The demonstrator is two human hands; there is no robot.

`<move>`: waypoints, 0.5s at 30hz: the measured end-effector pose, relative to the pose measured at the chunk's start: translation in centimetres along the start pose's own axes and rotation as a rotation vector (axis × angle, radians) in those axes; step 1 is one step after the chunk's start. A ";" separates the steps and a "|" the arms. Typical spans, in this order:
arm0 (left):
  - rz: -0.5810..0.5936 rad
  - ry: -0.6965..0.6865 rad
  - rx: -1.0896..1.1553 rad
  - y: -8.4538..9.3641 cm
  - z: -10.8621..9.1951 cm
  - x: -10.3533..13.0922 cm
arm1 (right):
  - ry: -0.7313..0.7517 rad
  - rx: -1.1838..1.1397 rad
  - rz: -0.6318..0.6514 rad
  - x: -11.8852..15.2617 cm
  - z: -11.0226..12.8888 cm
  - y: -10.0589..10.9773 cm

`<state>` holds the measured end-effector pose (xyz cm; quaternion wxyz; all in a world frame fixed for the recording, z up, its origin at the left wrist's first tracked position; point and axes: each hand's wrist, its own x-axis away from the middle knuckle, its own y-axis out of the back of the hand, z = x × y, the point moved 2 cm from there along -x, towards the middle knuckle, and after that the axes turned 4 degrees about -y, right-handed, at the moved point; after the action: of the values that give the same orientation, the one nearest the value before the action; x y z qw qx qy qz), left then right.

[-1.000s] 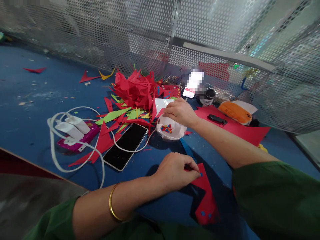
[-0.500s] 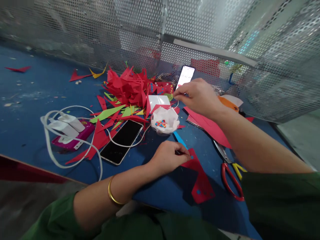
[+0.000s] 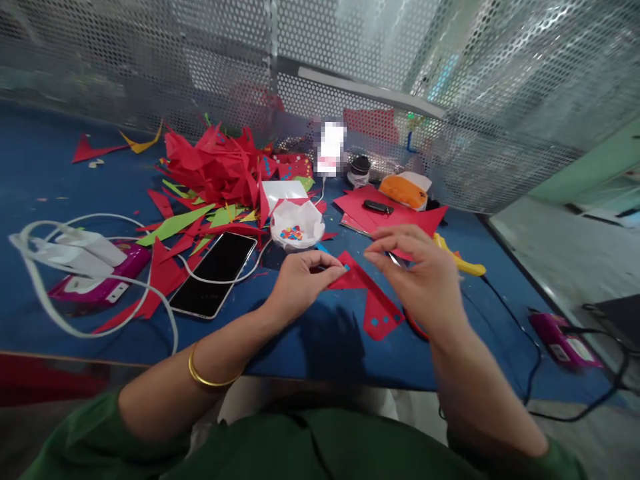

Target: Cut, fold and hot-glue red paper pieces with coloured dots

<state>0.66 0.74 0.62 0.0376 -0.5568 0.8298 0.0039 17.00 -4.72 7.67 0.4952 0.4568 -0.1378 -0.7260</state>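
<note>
My left hand (image 3: 307,279) pinches one end of a red paper cutout (image 3: 383,312) that lies over the blue table and carries small blue squares. To its right, my right hand (image 3: 415,270) hovers with thumb and fingertips pressed together. Whatever is between those fingertips, if anything, is too small to make out. Just beyond the hands stands a white paper-lined bowl (image 3: 305,227) with tiny red, blue and yellow pieces (image 3: 291,233) in it. Scissors lie partly hidden under my right hand.
Red paper scraps (image 3: 213,160) are heaped at the back left. A dark phone (image 3: 217,273), white cable (image 3: 175,327) and chargers lie to the left. Behind stand a lit phone (image 3: 331,148) and a small jar (image 3: 359,171). A yellow glue gun (image 3: 463,263) and purple box (image 3: 565,340) are right.
My right hand has come back and down from near the lit phone to beside the red cutout. The left hand keeps its pinch. The view has swung to the right.
</note>
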 end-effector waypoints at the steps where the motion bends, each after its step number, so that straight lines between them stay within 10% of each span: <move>1: 0.006 -0.006 -0.001 -0.1 0.0 0.0 | -0.058 -0.053 0.010 0.8 -0.7 -0.7; 15: -0.003 0.015 -0.051 -0.3 0.2 -0.1 | -0.272 -0.273 0.068 2.5 -3.4 -4.2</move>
<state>0.93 0.73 0.41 0.0170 -0.5590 0.8287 0.0210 17.02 -4.04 1.77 0.5538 0.2783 -0.1190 -0.7757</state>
